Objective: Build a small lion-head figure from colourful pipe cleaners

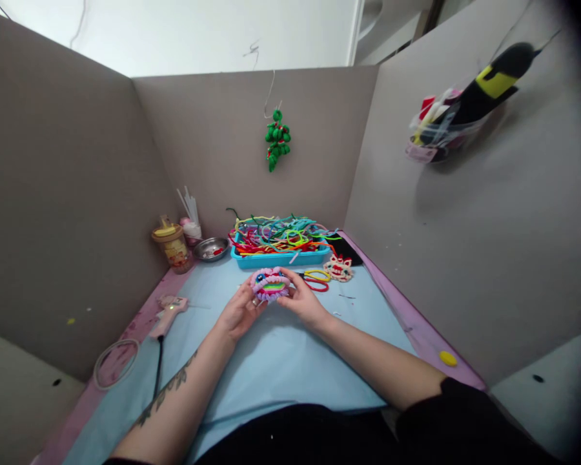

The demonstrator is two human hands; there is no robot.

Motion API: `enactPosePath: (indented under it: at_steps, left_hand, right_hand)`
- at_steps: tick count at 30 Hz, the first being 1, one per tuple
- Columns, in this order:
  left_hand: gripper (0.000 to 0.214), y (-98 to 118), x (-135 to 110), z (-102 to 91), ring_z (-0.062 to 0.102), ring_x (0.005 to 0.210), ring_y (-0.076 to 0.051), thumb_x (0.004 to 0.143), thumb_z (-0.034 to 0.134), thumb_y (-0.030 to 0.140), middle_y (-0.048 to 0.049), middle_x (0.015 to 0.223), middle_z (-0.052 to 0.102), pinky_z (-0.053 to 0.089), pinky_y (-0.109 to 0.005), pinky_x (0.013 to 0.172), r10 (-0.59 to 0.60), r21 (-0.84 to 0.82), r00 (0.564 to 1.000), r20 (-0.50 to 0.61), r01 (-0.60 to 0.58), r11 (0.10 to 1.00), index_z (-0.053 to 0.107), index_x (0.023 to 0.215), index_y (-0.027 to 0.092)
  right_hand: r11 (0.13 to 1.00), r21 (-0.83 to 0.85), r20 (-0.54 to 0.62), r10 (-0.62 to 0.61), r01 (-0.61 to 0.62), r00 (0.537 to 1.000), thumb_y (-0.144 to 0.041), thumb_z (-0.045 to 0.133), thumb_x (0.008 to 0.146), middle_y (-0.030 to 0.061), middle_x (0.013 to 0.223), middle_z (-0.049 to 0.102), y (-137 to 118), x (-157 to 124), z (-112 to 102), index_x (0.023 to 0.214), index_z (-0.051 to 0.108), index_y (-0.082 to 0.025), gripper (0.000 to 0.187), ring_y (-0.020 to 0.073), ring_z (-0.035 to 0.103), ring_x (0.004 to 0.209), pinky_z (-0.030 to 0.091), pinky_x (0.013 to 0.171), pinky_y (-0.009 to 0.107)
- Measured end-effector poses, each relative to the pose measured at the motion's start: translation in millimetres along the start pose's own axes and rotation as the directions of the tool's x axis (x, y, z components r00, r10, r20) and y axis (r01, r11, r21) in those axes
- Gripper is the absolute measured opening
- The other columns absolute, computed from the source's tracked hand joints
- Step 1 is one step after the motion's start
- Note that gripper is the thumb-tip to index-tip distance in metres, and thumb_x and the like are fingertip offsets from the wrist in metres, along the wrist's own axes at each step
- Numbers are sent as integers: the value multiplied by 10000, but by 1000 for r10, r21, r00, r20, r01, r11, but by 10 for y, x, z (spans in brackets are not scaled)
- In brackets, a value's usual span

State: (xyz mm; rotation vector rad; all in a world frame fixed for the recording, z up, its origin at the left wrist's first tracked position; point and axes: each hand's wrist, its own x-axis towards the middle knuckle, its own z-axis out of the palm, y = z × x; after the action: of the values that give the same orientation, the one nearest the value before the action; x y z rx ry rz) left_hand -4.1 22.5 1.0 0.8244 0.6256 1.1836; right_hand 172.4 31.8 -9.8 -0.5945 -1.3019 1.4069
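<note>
Between both hands, above the blue table cover, is a pink and purple pipe-cleaner face [270,285] with blue eyes and a green and yellow mouth. My left hand [239,309] grips its left side, a ring showing on one finger. My right hand [304,300] pinches the right edge with thumb and fingers. Just past my right hand lie scissors [318,280] with a yellow and a red handle loop. A cream and red pipe-cleaner face [339,267] rests to the right of them.
A blue tray [266,261] heaped with coloured pipe cleaners stands at the back. To its left are a metal bowl [212,249] and a lidded cup [173,245]. A pink glue gun [170,315] with its cord lies left. Grey panels enclose the table; a green ornament [277,139] hangs behind.
</note>
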Motion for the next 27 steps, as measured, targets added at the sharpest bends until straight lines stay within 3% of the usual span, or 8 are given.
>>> enactPosePath:
  at_steps: [4,11,15,19,27]
  left_hand:
    - [734,15,-54,99,585,1061,-205,598,819,264,-61,1269,555,477,-298,885,118,114,990,77,-127,985,491,1255,274]
    - [668,-73,-4,112,533,1133,-254,625,794,357,-95,1256,555,447,-339,938,270,207,962,47,-274,939,507,1212,215]
    - [627,-110,-4,95,537,1122,-250,659,763,399,-82,1239,550,456,-359,921,278,221,960,38,-279,935,487,1196,233]
    - [582,-108,-19,112,551,1102,-237,682,750,373,-74,1224,551,456,-358,916,248,207,968,50,-252,945,480,1181,243]
    - [699,-90,-31,151,568,1065,-223,594,815,271,-71,1196,567,451,-325,912,251,206,967,47,-255,945,467,1198,225]
  right_hand:
    - [999,-21,12,-34,34,999,-309,750,663,55,1323,466,-22,-3,-4,1251,440,-286,666,200,562,1077,479,890,333]
    - [996,-41,34,-81,83,996,-345,720,710,62,1301,477,9,-28,22,1253,422,-286,622,210,528,1128,480,901,342]
    - [990,-55,29,-128,129,991,-320,705,728,75,1328,446,30,-49,38,1262,408,-271,613,207,486,1187,430,976,369]
    - [971,-171,-8,-173,169,985,-319,688,743,86,1297,463,34,-52,13,1234,449,-247,551,213,472,1199,411,996,387]
    - [925,-305,12,-234,227,972,-268,644,775,85,1313,416,68,-52,-20,1242,459,-259,503,213,503,1155,457,953,371]
